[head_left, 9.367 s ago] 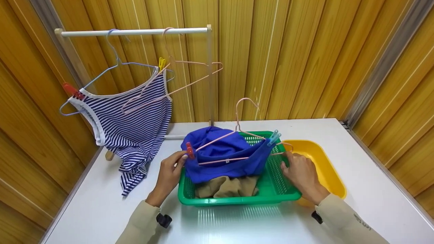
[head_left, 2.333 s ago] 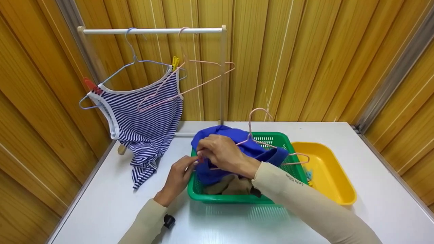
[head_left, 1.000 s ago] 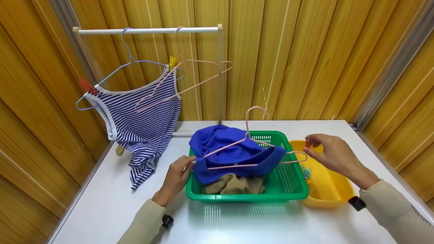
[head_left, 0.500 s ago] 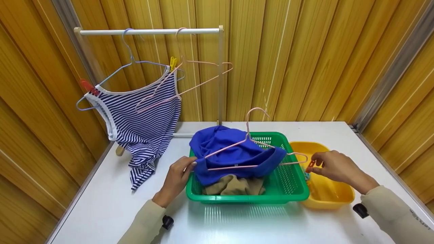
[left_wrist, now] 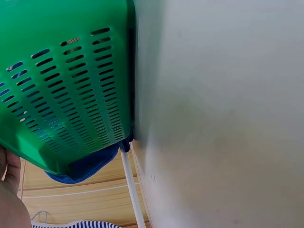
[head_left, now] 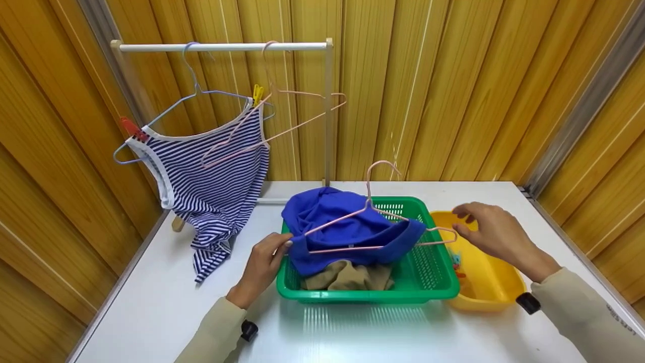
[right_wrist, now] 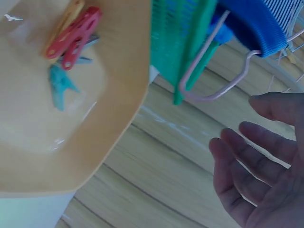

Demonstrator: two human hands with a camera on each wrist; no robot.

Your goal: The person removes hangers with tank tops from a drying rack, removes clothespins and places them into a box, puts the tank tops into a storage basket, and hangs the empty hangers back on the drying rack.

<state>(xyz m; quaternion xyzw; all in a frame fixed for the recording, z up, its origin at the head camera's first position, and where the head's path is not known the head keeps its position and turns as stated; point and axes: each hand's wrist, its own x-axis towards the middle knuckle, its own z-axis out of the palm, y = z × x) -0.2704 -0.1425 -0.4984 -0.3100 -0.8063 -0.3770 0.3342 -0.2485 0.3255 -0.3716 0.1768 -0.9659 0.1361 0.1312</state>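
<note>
Hanging from the rack (head_left: 221,48) at the far left, the striped top (head_left: 211,171) is pegged to its blue hanger (head_left: 195,88), with a bare pink hanger (head_left: 302,93) partly in front of it. Nearer, your left hand (head_left: 262,264) pinches the left end of the loaded pink hanger (head_left: 368,191); whether it nips cloth too, you can't tell. On that hanger, the blue garment (head_left: 322,212) lies over the green basket (head_left: 368,296) on the desk (head_left: 151,317), with tan cloth (head_left: 347,278) at the near side. Right of it, your right hand (head_left: 496,239) hovers with fingers spread, holding nothing, just beside the hanger's right end. The yellow tray (head_left: 489,303) below contains loose pegs (right_wrist: 76,35).

With no pegs on the garment, your step looks to be freeing it from the hanger. The next move probably calls for steadying the wire with your left hand while your right eases the fabric off.
</note>
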